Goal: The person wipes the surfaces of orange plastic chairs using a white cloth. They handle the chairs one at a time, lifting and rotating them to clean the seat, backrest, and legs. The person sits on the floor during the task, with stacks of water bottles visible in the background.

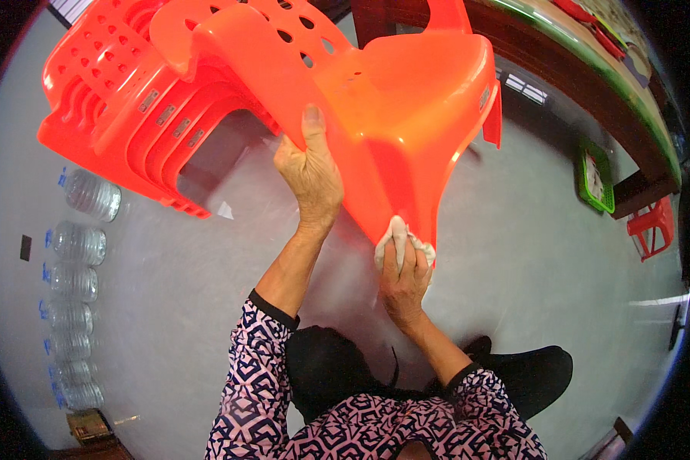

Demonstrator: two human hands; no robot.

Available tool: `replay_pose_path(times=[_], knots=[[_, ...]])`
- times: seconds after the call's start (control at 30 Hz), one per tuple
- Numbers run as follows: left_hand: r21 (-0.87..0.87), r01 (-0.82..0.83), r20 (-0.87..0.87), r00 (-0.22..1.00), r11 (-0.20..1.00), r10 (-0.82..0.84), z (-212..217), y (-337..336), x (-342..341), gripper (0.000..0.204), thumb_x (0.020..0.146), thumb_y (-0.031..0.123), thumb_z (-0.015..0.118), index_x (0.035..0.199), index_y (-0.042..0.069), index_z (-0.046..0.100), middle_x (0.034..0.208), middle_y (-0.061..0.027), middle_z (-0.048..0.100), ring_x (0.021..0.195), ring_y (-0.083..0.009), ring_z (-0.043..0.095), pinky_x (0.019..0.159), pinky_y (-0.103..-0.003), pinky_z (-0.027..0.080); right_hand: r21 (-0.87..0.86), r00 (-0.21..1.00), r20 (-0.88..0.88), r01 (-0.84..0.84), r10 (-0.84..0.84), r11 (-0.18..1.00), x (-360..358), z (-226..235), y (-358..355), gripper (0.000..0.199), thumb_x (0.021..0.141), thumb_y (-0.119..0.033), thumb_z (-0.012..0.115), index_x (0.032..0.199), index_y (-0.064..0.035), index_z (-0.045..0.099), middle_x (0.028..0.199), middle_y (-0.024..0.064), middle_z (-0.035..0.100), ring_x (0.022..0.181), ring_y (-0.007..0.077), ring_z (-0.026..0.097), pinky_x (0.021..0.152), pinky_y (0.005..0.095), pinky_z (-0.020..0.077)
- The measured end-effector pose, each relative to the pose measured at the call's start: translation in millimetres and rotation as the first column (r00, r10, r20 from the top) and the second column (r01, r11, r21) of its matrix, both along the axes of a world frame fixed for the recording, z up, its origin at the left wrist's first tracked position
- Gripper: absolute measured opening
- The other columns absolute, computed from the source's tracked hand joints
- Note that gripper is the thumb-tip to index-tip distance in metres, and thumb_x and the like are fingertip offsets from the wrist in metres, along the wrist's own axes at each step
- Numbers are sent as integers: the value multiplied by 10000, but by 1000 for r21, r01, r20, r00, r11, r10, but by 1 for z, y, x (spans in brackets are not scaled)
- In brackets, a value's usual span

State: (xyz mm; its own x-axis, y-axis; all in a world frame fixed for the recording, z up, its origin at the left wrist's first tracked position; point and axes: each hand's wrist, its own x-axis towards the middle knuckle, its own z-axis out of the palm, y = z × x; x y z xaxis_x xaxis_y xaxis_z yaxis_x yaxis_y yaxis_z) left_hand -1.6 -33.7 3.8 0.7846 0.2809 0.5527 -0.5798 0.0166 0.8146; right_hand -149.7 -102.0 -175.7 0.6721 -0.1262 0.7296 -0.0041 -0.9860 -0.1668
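Orange chair (406, 100) gripped by left hand (310, 172), right hand (402, 280) pressing cloth (397, 230)

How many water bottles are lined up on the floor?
6, in a row along the left floor: top, then. More may be hidden past the rim.

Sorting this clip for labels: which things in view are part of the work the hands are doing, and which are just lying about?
In use: orange plastic chair, held by left hand; white cloth pressed on it by right hand.

Lying about: stacked orange chairs, water bottles, green basket, small red stool.
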Motion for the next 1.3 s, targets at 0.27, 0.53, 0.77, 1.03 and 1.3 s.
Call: replay_pose_path(times=[0.27, 0.53, 0.77, 1.03, 1.3], knots=[[9, 8, -26, 1000, 1000, -8, -7, 4, -1, 330, 988, 269, 549, 764, 27, 528, 688, 46, 477, 614, -54, 389, 541, -243, 337, 257, 978, 125, -193, 165, 947, 21, 53, 7, 514, 734, 74, 579, 1242, 49, 501, 1313, 237, 497, 1161, 383, 467, 987, 485, 349], [113, 112, -114, 989, 987, -99, -3, 8, 6, 332, 997, 293, 526, 1029, -20, 630, 965, -25, 618, 811, -86, 527, 711, -248, 455, 145, 890, 391, -311, 234, 939, 94, 127, 8, 401, 811, -137, 610, 1205, -61, 610, 1293, 189, 535, 1084, 311, 474, 924, 433, 432], [0, 56, -49, 997, 998, -56, -3, -4, 5, 347, 994, 288, 537, 818, -7, 590, 723, 27, 552, 652, -54, 457, 572, -242, 394, 26, 991, 100, -88, 85, 996, 30, 24, -9, 415, 802, -147, 616, 1210, -71, 596, 1278, 162, 538, 1066, 277, 494, 846, 399, 454], [-71, 19, -12, 1000, 997, -19, 4, -13, 5, 364, 994, 293, 534, 803, -13, 584, 721, 24, 549, 652, -61, 457, 583, -247, 398, -21, 955, -296, 19, -24, 1000, -31, -40, -24, 385, 807, -150, 594, 1181, -62, 588, 1154, 138, 559, 981, 256, 549, 740, 424, 508], [-9, 32, -70, 997, 999, -32, -10, 5, 3, 341, 995, 284, 527, 1029, -46, 607, 938, -41, 628, 816, -110, 569, 714, -270, 486, 903, 963, -52, -67, 263, 424, -28, 104, -89, 494, 715, -29, 602, 1206, -90, 612, 1025, 126, 629, 973, 338, 569, 819, 392, 488]])
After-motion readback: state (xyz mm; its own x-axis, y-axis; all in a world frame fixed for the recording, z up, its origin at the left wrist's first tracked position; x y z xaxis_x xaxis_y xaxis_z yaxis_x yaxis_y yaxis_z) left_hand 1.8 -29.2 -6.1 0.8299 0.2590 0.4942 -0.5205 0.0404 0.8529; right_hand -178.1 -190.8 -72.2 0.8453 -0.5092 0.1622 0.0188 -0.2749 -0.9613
